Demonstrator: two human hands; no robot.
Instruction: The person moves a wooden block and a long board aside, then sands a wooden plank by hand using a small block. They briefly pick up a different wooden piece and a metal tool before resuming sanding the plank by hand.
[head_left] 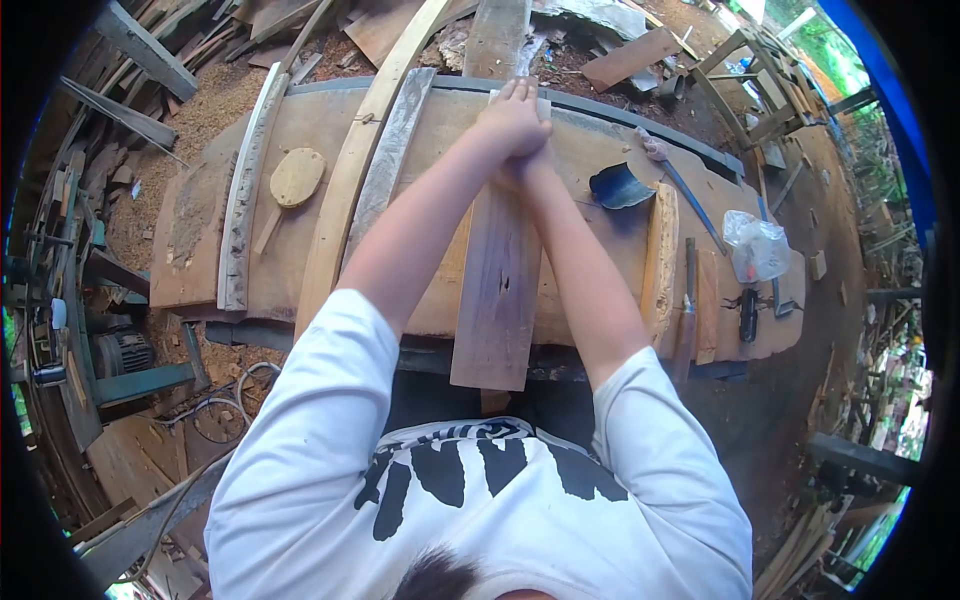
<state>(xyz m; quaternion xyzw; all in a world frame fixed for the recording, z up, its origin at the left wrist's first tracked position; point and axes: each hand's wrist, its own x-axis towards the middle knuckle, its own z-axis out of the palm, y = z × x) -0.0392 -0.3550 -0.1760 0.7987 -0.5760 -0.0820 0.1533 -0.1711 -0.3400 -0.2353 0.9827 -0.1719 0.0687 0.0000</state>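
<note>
A long wooden plank (495, 290) lies lengthwise in front of me, its near end jutting past the table edge. Over its far part my two hands are pressed together, arms stretched out. My left hand (514, 122) lies uppermost, fingers bent together and pointing away; whatever is beneath them is hidden. My right hand (527, 168) is tucked below and behind it, with its fingers covered. Any tool between the hands and the wood cannot be made out.
The worktable (390, 260) carries a long curved board (350, 200), a grey strip (392, 150), a round wooden paddle (297, 178), a dark curved piece (620, 187), a plastic bag (755, 245) and a black-handled tool (748, 315). Scrap wood surrounds it; a motor (122, 352) stands left.
</note>
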